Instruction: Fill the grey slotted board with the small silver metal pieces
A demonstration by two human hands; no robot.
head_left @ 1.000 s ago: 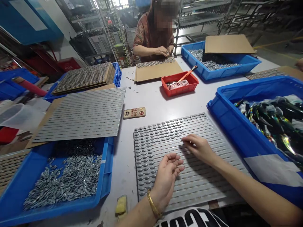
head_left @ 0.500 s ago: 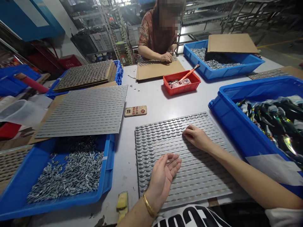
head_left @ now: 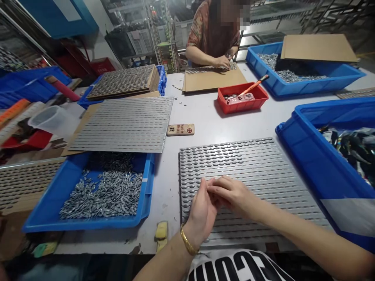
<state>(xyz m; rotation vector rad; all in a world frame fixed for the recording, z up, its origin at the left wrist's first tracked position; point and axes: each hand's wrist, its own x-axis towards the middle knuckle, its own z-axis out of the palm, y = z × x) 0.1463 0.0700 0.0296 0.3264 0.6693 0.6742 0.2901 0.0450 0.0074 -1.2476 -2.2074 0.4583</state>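
My left hand (head_left: 202, 212), with a gold bangle (head_left: 187, 241) on the wrist, and my right hand (head_left: 231, 197) meet at the fingertips above the near part of a grey slotted metal sheet (head_left: 252, 171). Rows of small raised silver pieces cover the sheet. Whatever lies between my fingers is hidden. Left of the sheet stands a blue crate (head_left: 88, 223) heaped with loose small silver metal pieces (head_left: 108, 193).
Another filled slotted sheet (head_left: 123, 125) lies to the left. A phone (head_left: 181, 129) sits on the grey table (head_left: 172, 187), near a yellow sponge (head_left: 161, 230). A co-worker's hands (head_left: 222, 61) work across the table. A red tray (head_left: 243, 106) and blue crates (head_left: 322, 171) stand to the right.
My right hand has moved down and left to meet my left hand, which has risen from lying open on the sheet. The whole view has shifted as my head turned.
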